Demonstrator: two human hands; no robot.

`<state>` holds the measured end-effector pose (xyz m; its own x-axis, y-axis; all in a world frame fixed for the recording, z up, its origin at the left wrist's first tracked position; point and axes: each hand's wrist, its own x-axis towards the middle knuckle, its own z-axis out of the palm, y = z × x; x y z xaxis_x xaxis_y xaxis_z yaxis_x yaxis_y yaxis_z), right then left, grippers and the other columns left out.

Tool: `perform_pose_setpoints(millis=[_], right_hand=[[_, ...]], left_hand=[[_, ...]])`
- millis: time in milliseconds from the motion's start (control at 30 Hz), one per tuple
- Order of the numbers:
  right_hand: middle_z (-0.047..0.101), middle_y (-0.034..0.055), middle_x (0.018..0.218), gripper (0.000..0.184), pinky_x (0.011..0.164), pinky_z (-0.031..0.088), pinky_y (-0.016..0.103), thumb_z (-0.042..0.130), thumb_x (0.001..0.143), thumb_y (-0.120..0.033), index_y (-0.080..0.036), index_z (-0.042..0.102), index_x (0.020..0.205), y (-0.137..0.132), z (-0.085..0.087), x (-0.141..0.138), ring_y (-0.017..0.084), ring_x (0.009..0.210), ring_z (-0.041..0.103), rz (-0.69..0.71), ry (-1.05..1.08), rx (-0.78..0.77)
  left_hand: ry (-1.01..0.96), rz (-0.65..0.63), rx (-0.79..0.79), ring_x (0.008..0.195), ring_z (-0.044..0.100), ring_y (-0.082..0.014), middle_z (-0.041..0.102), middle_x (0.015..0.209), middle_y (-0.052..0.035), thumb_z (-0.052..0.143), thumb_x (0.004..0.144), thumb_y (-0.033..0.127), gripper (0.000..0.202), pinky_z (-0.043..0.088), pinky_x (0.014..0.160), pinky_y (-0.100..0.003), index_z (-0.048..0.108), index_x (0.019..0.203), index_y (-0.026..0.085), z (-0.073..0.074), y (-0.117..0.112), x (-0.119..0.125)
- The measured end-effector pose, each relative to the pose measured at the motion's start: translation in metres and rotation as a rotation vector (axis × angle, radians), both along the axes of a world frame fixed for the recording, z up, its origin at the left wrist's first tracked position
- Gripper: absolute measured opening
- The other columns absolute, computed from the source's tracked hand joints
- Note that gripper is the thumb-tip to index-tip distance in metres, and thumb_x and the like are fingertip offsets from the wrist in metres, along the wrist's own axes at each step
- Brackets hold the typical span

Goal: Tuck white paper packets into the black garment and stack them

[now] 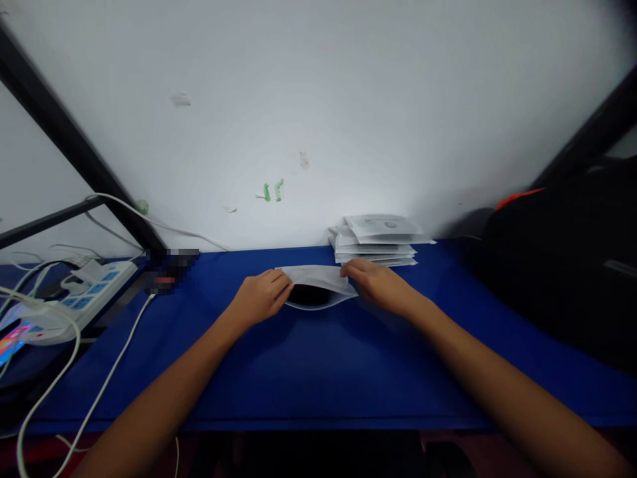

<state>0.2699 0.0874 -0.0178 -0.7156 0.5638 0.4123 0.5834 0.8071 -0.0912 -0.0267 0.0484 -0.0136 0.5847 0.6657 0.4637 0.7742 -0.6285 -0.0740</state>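
Note:
A white pouch (pixel 318 273) lies on the blue table in front of me, its mouth spread toward me so that the dark inside shows. My left hand (pixel 263 292) grips the pouch at its left corner, fingers curled over the edge. At the opposite corner my right hand (pixel 375 282) pinches the pouch between thumb and fingers. Just behind the right hand, against the wall, stands a stack of similar white pouches (pixel 383 232), flat and slightly askew.
The blue tabletop (pixel 308 372) ends at a front edge near me. On the left are a white power strip (pixel 99 292), loose white cables (pixel 122 352) and a lit phone screen (pixel 14 342). A large black bag (pixel 567 265) fills the right side. Behind rises a white wall (pixel 308 119).

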Motion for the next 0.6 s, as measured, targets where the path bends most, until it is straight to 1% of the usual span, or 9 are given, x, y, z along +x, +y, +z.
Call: perform_pose_setpoints(millis=[67,133,200,233,267,333,433,500,600], right_hand=[[0.064,0.0128,0.104,0.04,0.077,0.052,0.037,0.036,0.079,0.003,-0.018,0.055,0.107,-0.01,0.003,-0.007,0.024,0.096,0.059,0.051,0.099,0.116],[0.065,0.0122,0.102,0.033,0.075,0.054,0.036,0.037,0.085,-0.001,-0.018,0.054,0.109,-0.024,0.005,-0.018,0.022,0.092,0.06,0.195,0.177,0.205],[0.065,0.0119,0.101,0.028,0.076,0.055,0.035,0.039,0.09,-0.005,-0.016,0.054,0.111,-0.039,0.004,-0.033,0.021,0.091,0.061,0.349,0.173,0.244],[0.065,0.0133,0.103,0.028,0.08,0.054,0.036,0.039,0.091,-0.006,-0.014,0.054,0.114,-0.045,0.001,-0.04,0.022,0.095,0.061,0.387,0.145,0.238],[0.065,0.0154,0.107,0.029,0.085,0.053,0.038,0.039,0.092,-0.007,-0.011,0.053,0.117,-0.05,-0.001,-0.047,0.023,0.1,0.06,0.383,0.117,0.214],[0.063,0.0194,0.112,0.033,0.09,0.051,0.041,0.04,0.091,-0.007,-0.008,0.051,0.122,-0.054,-0.009,-0.058,0.026,0.106,0.059,0.296,0.06,0.115],[0.063,0.0211,0.115,0.04,0.085,0.052,0.043,0.047,0.086,-0.01,-0.008,0.048,0.126,-0.05,-0.019,-0.065,0.028,0.103,0.061,0.107,-0.006,-0.111],[0.064,0.0204,0.115,0.041,0.083,0.052,0.041,0.052,0.084,-0.013,-0.01,0.05,0.124,-0.045,-0.022,-0.064,0.028,0.101,0.062,0.033,-0.047,-0.22],[0.066,0.0201,0.112,0.035,0.082,0.051,0.039,0.05,0.085,-0.012,-0.009,0.056,0.119,-0.038,-0.024,-0.061,0.028,0.097,0.064,-0.015,-0.128,-0.251]], left_hand=[[0.014,0.047,0.067,0.076,0.062,-0.0159,0.066,0.086,-0.0047,0.038,0.099,0.028,0.026,0.039,0.055,-0.024,0.06,0.09,0.017,0.002,-0.006,0.006],[0.012,0.075,0.1,0.071,0.061,-0.0151,0.065,0.083,-0.0043,0.038,0.099,0.027,0.027,0.036,0.052,-0.024,0.06,0.088,0.016,0.004,-0.013,0.012],[0.006,0.084,0.122,0.066,0.059,-0.0145,0.064,0.079,-0.0036,0.038,0.098,0.026,0.027,0.034,0.05,-0.024,0.059,0.085,0.016,0.005,-0.02,0.019],[0.002,0.078,0.13,0.065,0.059,-0.0143,0.064,0.077,-0.0032,0.038,0.098,0.025,0.027,0.034,0.049,-0.024,0.059,0.084,0.016,0.006,-0.023,0.022],[-0.003,0.067,0.137,0.064,0.059,-0.0143,0.063,0.076,-0.003,0.038,0.098,0.025,0.026,0.034,0.049,-0.024,0.058,0.083,0.016,0.006,-0.026,0.024],[-0.007,0.042,0.151,0.064,0.059,-0.0146,0.064,0.077,-0.0031,0.039,0.098,0.024,0.026,0.036,0.05,-0.025,0.058,0.083,0.016,0.005,-0.03,0.028],[0.009,0.007,0.15,0.065,0.061,-0.0157,0.064,0.078,-0.0036,0.039,0.098,0.024,0.025,0.041,0.051,-0.025,0.058,0.084,0.016,0.004,-0.033,0.032],[0.013,-0.017,0.108,0.067,0.062,-0.0169,0.064,0.078,-0.0041,0.039,0.098,0.025,0.025,0.045,0.055,-0.027,0.058,0.084,0.017,0.003,-0.034,0.034],[-0.027,-0.086,-0.025,0.09,0.064,-0.0213,0.066,0.098,-0.0088,0.043,0.094,0.022,0.017,0.054,0.075,-0.033,0.057,0.101,0.016,0.001,-0.035,0.038]])
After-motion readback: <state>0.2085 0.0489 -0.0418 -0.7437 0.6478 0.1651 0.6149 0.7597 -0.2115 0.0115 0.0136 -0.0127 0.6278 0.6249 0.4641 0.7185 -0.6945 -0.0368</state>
